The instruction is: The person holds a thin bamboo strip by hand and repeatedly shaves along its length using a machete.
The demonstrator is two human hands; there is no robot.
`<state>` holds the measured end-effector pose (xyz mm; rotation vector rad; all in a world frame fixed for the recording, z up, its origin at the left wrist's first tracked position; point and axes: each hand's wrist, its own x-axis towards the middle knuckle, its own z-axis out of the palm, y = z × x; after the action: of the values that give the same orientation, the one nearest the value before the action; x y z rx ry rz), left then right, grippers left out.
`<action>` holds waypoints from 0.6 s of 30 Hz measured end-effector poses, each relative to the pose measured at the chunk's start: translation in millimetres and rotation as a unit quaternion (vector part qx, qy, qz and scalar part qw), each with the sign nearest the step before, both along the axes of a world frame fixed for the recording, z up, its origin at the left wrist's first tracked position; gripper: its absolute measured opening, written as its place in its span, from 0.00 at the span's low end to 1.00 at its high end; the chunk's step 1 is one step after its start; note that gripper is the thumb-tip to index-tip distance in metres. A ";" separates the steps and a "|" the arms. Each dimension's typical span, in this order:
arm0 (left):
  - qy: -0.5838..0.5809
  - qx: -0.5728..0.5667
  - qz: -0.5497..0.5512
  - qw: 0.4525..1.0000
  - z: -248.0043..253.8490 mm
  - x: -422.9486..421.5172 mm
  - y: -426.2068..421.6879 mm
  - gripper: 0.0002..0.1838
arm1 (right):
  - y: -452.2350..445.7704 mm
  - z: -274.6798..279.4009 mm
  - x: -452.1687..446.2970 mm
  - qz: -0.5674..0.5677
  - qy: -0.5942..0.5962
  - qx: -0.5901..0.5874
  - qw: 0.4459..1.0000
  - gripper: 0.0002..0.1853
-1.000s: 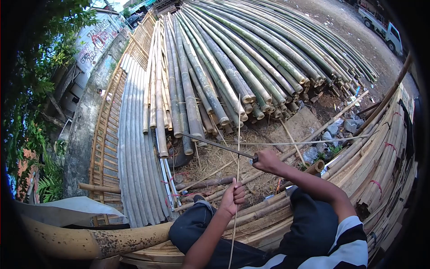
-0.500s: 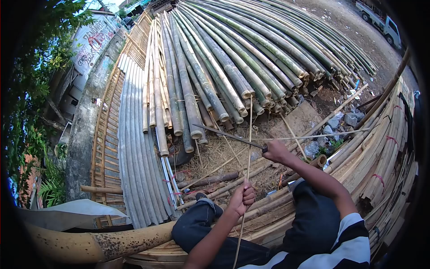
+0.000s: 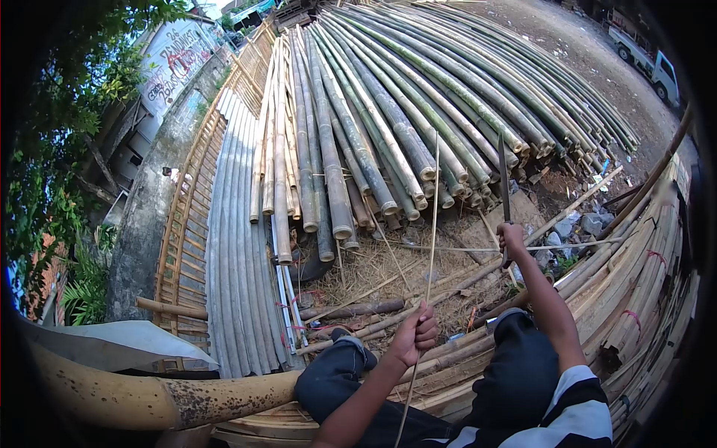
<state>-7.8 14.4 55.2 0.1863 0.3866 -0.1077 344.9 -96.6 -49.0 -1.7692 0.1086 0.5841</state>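
My left hand (image 3: 415,334) is closed around a thin bamboo strip (image 3: 432,239), which runs from below the wrist up toward the pole ends. To the right, my right hand (image 3: 511,237) grips a machete (image 3: 504,175) by its handle. The dark blade points upward, apart from the strip. My bent legs in dark trousers (image 3: 515,366) lie beneath my arms.
A large stack of bamboo poles (image 3: 403,119) fans out ahead. Split bamboo strips (image 3: 635,299) lie at the right, and a thick bamboo pole (image 3: 239,396) crosses at lower left. Corrugated sheets (image 3: 235,261) and a bamboo ladder-like frame (image 3: 183,246) stand left. A truck (image 3: 657,71) is far right.
My right hand has moved right and slightly up, and the machete has swung from crossing the strip to pointing upward. My left hand still holds the strip, slightly further right in view.
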 end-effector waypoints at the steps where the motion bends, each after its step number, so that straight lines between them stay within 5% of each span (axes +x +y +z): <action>1: 0.006 0.000 0.016 1.000 -2.3 0.5 2.8 0.19 | 1.2 -1.4 -7.3 -0.006 0.063 0.057 0.996 0.10; 8: -0.025 0.041 0.032 0.998 -2.7 -5.9 4.9 0.19 | 56.0 90.6 -65.2 0.106 0.172 0.176 0.963 0.16; 18: -0.058 0.247 -0.007 0.967 37.1 -21.6 -20.9 0.19 | 69.0 205.3 -109.7 0.344 -0.034 0.078 0.935 0.10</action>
<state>-29.3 -6.5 92.3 0.6861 0.2902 -0.0127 235.1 -27.6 156.3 -1.6485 -0.6154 0.9962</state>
